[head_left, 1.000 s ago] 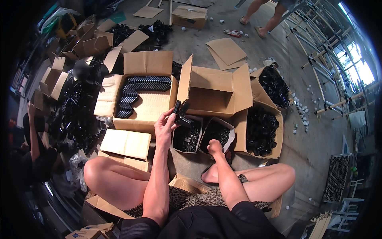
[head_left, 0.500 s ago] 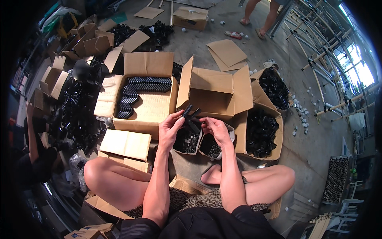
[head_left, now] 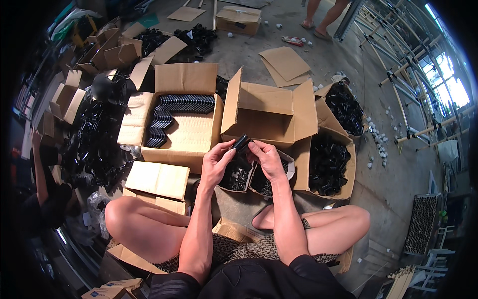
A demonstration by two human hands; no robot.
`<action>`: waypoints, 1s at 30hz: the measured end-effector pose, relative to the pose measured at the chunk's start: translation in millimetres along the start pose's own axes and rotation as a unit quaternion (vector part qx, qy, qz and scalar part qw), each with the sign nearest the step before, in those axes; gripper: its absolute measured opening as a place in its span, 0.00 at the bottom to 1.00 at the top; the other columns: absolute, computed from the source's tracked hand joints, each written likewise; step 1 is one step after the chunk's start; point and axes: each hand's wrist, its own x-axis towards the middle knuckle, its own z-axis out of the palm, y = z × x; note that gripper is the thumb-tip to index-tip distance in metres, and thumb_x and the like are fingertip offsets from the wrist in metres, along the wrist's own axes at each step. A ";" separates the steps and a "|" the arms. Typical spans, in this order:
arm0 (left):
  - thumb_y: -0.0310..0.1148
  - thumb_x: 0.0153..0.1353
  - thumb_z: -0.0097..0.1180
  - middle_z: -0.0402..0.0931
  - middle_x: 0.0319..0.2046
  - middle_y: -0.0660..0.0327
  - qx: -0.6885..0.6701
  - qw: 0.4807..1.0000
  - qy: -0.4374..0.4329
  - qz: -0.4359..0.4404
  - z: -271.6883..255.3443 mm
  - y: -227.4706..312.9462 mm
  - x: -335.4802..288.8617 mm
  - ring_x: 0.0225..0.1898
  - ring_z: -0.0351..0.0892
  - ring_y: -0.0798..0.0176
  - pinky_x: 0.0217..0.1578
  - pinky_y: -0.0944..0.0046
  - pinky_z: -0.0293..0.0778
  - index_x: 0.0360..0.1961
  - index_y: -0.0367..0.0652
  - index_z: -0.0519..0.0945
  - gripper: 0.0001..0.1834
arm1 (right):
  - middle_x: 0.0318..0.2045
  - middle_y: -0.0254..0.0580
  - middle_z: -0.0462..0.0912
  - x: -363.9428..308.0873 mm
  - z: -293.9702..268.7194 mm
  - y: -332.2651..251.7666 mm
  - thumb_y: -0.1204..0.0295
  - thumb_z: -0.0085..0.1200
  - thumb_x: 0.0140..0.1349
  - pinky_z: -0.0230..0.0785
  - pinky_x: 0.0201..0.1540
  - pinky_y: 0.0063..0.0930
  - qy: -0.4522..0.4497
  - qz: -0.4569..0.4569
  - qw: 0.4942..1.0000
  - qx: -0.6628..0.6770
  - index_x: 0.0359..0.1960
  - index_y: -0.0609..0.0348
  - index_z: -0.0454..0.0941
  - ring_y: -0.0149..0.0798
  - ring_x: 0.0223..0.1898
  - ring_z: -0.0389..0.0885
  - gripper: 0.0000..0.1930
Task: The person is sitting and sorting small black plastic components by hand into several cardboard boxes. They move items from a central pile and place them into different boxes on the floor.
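Between my two hands is a glossy black angled fitting (head_left: 241, 143), held over two small bins. My left hand (head_left: 217, 160) grips it from the left with thumb and fingers. From the other side my right hand (head_left: 267, 158) pinches it, and its fingertips partly cover the piece. Below my left hand, one small bin (head_left: 234, 178) holds small dark parts. Beside it, under my right hand, another small bin (head_left: 263, 183) holds similar dark bits. Beyond and to the left, black pieces (head_left: 186, 104) stand nested in zigzag rows inside an open cardboard box (head_left: 185, 158).
An open cardboard box (head_left: 269, 102) stands just ahead. To the right, two boxes hold heaped black parts (head_left: 328, 167). Loose black parts (head_left: 97, 134) cover the floor at left, near another person's arm (head_left: 40, 169). Someone's legs (head_left: 326, 19) show at the far end. Metal frames (head_left: 403, 74) stand right.
My hands have come closer together. The black pieces that were spread apart between them now sit together as one compact shape. The far person's legs have shifted slightly left.
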 end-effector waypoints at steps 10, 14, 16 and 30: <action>0.30 0.67 0.58 0.80 0.40 0.64 0.012 0.996 -0.019 -0.081 5.8 12.6 1.7 0.40 0.75 0.76 0.41 0.74 0.72 0.56 0.38 0.75 0.17 | 0.29 0.27 0.82 5.3 5.4 -4.4 0.61 0.59 0.66 0.65 0.29 0.17 0.049 0.001 0.991 -0.124 0.43 0.59 0.85 0.21 0.26 0.74 0.14; 0.30 0.65 0.60 0.80 0.40 0.63 -0.083 0.989 0.041 -0.116 5.2 -7.4 -0.8 0.38 0.77 0.74 0.36 0.74 0.74 0.51 0.40 0.76 0.14 | 0.31 0.32 0.84 10.3 13.8 -4.8 0.62 0.60 0.65 0.70 0.30 0.18 0.064 -0.003 0.982 -0.175 0.46 0.63 0.83 0.23 0.27 0.77 0.16; 0.29 0.65 0.61 0.80 0.40 0.62 -0.159 0.977 0.077 -0.122 8.9 -17.5 -1.6 0.37 0.78 0.75 0.33 0.75 0.74 0.49 0.40 0.76 0.13 | 0.32 0.36 0.85 13.3 9.8 -0.5 0.63 0.62 0.64 0.73 0.30 0.19 0.079 -0.031 0.985 -0.152 0.48 0.65 0.82 0.25 0.28 0.79 0.18; 0.28 0.64 0.62 0.80 0.45 0.59 -0.152 0.981 0.087 -0.086 7.1 -23.0 1.1 0.44 0.80 0.70 0.40 0.71 0.78 0.53 0.40 0.75 0.18 | 0.30 0.46 0.87 -9.8 34.2 -20.4 0.73 0.61 0.57 0.76 0.36 0.26 0.144 -0.050 0.922 -0.355 0.41 0.66 0.82 0.31 0.32 0.86 0.12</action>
